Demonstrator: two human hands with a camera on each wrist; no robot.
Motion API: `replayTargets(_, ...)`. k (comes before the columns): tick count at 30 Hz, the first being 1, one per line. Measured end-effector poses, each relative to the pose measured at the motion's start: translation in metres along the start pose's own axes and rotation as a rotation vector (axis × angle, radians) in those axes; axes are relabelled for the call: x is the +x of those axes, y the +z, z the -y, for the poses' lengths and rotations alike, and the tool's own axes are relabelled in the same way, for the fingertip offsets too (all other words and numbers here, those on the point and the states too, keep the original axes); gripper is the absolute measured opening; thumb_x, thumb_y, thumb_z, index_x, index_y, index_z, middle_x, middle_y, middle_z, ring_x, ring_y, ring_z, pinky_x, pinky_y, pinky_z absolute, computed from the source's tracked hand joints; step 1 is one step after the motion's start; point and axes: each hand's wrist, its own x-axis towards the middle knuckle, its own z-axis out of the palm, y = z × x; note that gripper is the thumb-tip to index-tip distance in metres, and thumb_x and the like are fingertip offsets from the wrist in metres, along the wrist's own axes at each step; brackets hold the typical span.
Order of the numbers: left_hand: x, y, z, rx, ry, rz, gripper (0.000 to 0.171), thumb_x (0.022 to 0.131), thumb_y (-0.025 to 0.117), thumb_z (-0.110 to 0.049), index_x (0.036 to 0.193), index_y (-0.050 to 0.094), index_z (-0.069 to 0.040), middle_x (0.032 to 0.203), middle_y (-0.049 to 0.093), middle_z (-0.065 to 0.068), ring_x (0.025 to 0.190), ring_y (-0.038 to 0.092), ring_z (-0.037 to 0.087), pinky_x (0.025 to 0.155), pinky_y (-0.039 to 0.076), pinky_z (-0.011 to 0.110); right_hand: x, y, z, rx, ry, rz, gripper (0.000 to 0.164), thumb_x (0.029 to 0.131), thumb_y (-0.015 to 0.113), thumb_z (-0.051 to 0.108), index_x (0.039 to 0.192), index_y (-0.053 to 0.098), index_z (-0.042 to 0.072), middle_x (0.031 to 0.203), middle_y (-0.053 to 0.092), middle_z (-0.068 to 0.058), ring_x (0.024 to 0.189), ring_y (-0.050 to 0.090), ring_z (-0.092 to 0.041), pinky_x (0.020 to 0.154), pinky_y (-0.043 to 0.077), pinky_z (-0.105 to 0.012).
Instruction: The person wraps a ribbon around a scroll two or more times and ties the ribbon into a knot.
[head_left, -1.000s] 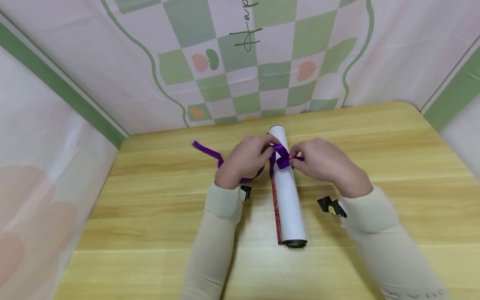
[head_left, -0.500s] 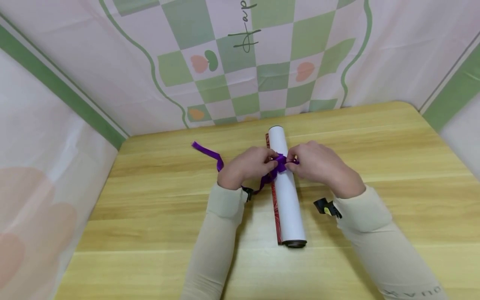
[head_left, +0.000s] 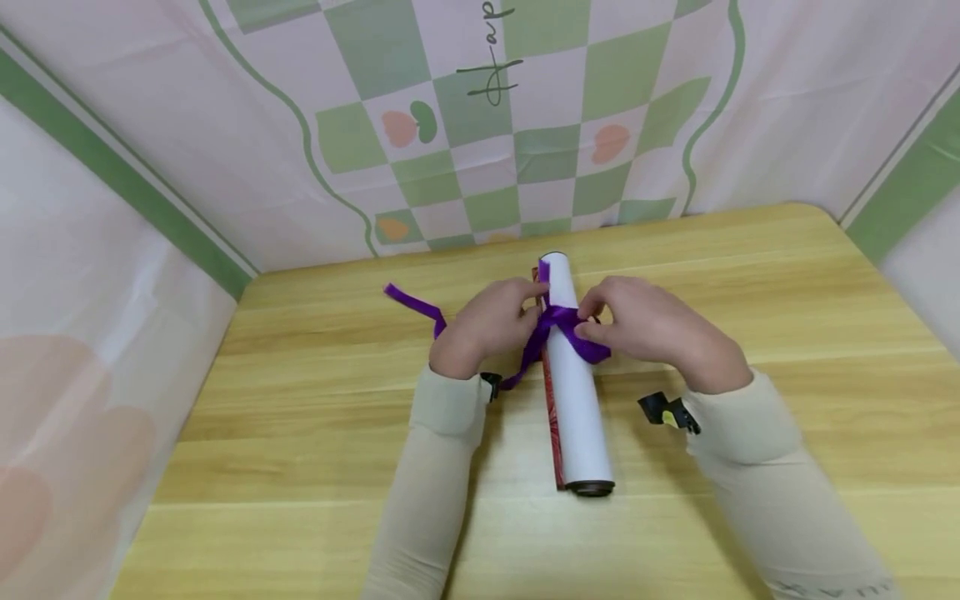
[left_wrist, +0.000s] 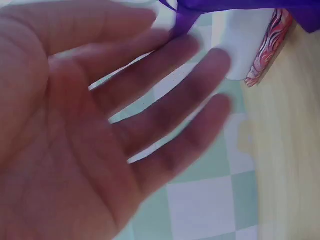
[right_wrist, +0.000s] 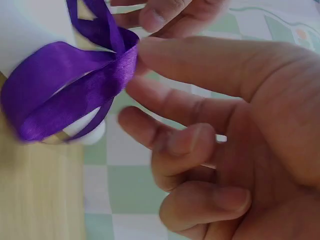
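Observation:
A white roll (head_left: 581, 417) with a dark end lies lengthwise on the wooden table. Round its upper part runs a purple ribbon (head_left: 558, 317), crossed on top, with a loop (right_wrist: 55, 95) drooping to the right. My right hand (head_left: 641, 321) has thumb and index fingertips at the ribbon where the loop gathers; its other fingers are curled. On the roll's left side, my left hand (head_left: 491, 321) reaches to a ribbon end (head_left: 544, 271) standing up near the far end. Its fingers (left_wrist: 170, 112) are extended and spread in the left wrist view.
A red patterned strip (head_left: 553, 425) lies along the roll's left side. The ribbon's long tail (head_left: 412, 302) trails left across the table (head_left: 300, 433). Behind the table hangs a green and white checked cloth (head_left: 487, 158).
The hands have drawn apart slightly from over the roll. The ribbon, bunched earlier, now shows a crossing with a loop to the right and one end up near the left fingers.

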Motion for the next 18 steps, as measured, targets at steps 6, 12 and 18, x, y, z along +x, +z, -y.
replayTargets(6, -0.002, -0.006, -0.005, 0.013, 0.231, -0.271, 0.047, 0.099, 0.041, -0.018, 0.146, 0.044, -0.017, 0.143, 0.049, -0.001, 0.086, 0.054, 0.008, 0.077, 0.043, 0.02, -0.001, -0.007, -0.005, 0.052, 0.029, -0.15, 0.043, 0.093, 0.056, 0.037, 0.117, 0.065, 0.002, 0.12, 0.062, -0.017, 0.114, 0.054, -0.034, 0.092, 0.043, -0.053)
replayTargets(12, -0.001, -0.007, -0.013, -0.051, 0.434, -0.338, 0.043, 0.099, 0.04, -0.017, 0.141, 0.05, -0.014, 0.137, 0.055, 0.001, 0.076, 0.05, 0.009, 0.068, 0.042, 0.02, 0.002, -0.005, -0.003, 0.133, -0.04, -0.236, 0.042, 0.095, 0.051, 0.043, 0.115, 0.063, 0.008, 0.093, 0.064, -0.008, 0.066, 0.058, -0.019, 0.06, 0.049, -0.037)
replayTargets(18, -0.004, -0.005, -0.011, -0.043, 0.116, -0.147, 0.071, 0.095, 0.053, -0.033, 0.156, 0.017, -0.025, 0.137, 0.051, 0.001, 0.106, 0.055, 0.011, 0.079, 0.047, 0.025, 0.001, -0.008, -0.002, 0.188, -0.016, -0.358, 0.034, 0.097, 0.05, 0.038, 0.093, 0.068, 0.009, 0.07, 0.063, -0.003, 0.054, 0.052, -0.014, 0.042, 0.038, -0.029)
